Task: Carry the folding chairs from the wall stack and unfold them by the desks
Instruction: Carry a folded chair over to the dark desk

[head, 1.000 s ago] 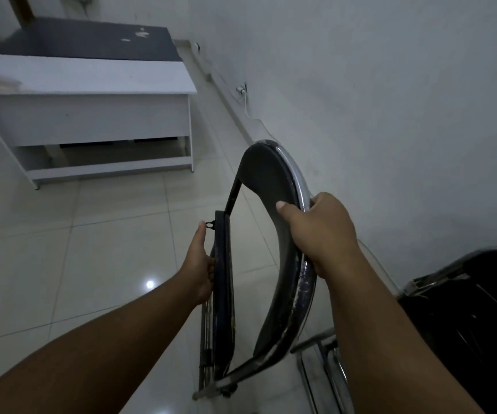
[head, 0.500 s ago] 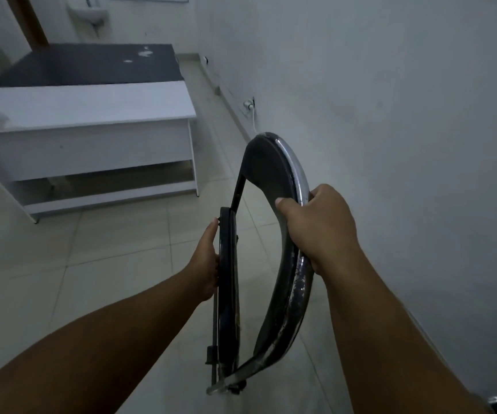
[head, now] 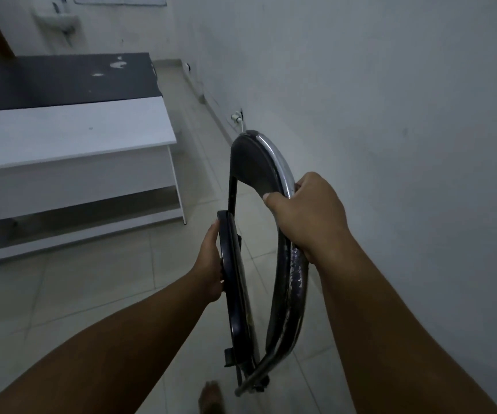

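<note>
Two hands, one chair. The right hand (head: 307, 216), at centre right of the frame, is closed around the chrome backrest rail of the single folding chair (head: 283, 264), thumb pressed on the dark back pad. The left hand (head: 211, 264), just left of centre, is clasped on the edge of the folded dark seat, thumb pointing up. Both forearms reach in from the lower corners. The chair hangs folded between them, above the tiled floor (head: 92, 279). Two desks stand upper left: one white desk (head: 71, 135), one dark desk (head: 62, 79) behind it.
</note>
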